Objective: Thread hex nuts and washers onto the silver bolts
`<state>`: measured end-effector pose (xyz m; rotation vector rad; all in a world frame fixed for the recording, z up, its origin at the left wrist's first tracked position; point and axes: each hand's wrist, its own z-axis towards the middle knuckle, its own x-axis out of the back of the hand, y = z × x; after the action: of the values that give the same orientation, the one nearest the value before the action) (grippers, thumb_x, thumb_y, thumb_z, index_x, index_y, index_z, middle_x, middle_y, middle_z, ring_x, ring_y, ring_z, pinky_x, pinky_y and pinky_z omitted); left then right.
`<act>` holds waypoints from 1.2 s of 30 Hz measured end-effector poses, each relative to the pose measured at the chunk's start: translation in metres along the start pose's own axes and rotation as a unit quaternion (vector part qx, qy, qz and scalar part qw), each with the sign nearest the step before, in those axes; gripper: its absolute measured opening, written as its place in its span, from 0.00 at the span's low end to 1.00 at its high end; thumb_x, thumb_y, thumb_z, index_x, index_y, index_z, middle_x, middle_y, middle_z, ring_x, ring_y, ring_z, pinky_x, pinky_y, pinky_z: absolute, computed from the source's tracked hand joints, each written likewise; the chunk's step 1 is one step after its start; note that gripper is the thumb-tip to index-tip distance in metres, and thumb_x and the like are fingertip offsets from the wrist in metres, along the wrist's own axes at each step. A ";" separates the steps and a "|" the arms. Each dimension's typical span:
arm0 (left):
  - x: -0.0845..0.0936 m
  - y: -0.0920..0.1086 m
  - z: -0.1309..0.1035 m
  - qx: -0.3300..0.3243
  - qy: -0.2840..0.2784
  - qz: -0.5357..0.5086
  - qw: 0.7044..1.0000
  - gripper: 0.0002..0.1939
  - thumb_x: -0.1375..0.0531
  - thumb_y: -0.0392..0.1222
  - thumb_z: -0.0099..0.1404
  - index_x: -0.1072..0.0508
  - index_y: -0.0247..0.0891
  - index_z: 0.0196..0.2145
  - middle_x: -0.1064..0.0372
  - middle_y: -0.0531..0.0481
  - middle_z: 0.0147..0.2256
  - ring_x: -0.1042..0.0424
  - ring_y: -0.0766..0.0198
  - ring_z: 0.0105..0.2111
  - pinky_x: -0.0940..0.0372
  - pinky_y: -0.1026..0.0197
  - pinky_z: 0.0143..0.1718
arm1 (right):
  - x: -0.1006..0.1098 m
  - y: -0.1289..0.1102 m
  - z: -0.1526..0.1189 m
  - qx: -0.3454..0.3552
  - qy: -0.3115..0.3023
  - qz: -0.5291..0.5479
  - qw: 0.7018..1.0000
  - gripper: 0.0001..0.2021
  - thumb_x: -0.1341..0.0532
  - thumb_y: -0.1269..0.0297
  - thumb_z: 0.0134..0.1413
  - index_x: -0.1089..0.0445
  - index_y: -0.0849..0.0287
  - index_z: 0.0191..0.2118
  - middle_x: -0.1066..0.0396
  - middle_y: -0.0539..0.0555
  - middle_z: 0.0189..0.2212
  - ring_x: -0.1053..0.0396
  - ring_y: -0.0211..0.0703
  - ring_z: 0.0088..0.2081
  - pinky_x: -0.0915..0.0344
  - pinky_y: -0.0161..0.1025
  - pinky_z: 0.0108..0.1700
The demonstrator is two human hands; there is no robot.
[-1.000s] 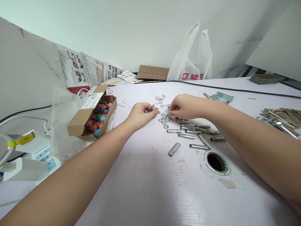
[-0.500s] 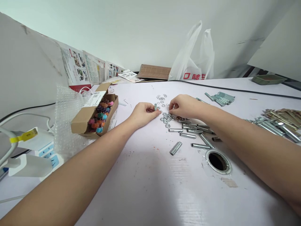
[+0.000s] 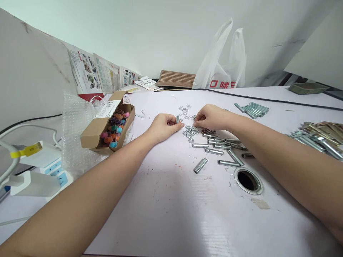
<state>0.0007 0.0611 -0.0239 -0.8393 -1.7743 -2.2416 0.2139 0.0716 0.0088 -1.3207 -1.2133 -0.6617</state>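
My left hand (image 3: 165, 124) is closed around a small metal bolt (image 3: 177, 119), whose end sticks up above the fingers; the rest of it is hidden. My right hand (image 3: 210, 117) has its thumb and fingertips pinched together beside the loose washers and nuts. A small shiny piece shows at those fingertips, too small to name. Hex nuts (image 3: 189, 131) lie in a cluster between my hands, and thin washers (image 3: 184, 110) are scattered just beyond. Under my right wrist and nearer me lie several metal sleeves (image 3: 214, 151).
Threaded rods (image 3: 253, 110) lie in a row at the right, with assembled bolts (image 3: 318, 139) further right. A round cable hole (image 3: 248, 180) opens in the table. At left stand a cardboard box (image 3: 92, 134) of colourful pieces and a power strip (image 3: 55, 175). A plastic bag (image 3: 222, 67) stands behind.
My right hand has shifted very slightly up and to the right, fingertips still pinched. My left hand stays in place with the bolt upright. The view has tilted a little.
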 end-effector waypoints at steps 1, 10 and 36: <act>0.000 0.000 0.000 0.005 -0.003 -0.005 1.000 0.17 0.33 0.50 0.54 0.33 0.36 0.20 0.40 0.56 0.20 0.46 0.71 0.22 0.49 0.62 0.26 | 0.000 0.000 0.000 0.003 0.002 -0.007 1.000 0.09 0.37 0.62 0.52 0.22 0.59 0.35 0.23 0.54 0.31 0.31 0.41 0.30 0.39 0.38 0.32; 0.001 -0.001 0.000 0.005 -0.019 0.015 1.000 0.12 0.34 0.48 0.54 0.24 0.34 0.26 0.31 0.52 0.23 0.39 0.69 0.24 0.44 0.63 0.28 | 0.039 0.000 -0.018 0.028 -0.026 -0.055 0.998 0.12 0.32 0.53 0.47 0.22 0.55 0.35 0.24 0.55 0.33 0.30 0.46 0.32 0.39 0.40 0.30; 0.001 -0.009 0.002 -0.024 -0.029 0.049 0.998 0.13 0.36 0.50 0.56 0.21 0.36 0.32 0.25 0.49 0.31 0.31 0.64 0.31 0.40 0.61 0.35 | 0.017 -0.011 -0.032 0.005 -0.098 -0.178 0.979 0.11 0.36 0.63 0.42 0.39 0.56 0.19 0.40 0.51 0.20 0.44 0.39 0.20 0.55 0.41 0.24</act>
<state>-0.0038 0.0656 -0.0312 -0.9887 -1.6707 -2.2272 0.2181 0.0433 0.0342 -1.1902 -1.6348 -0.7883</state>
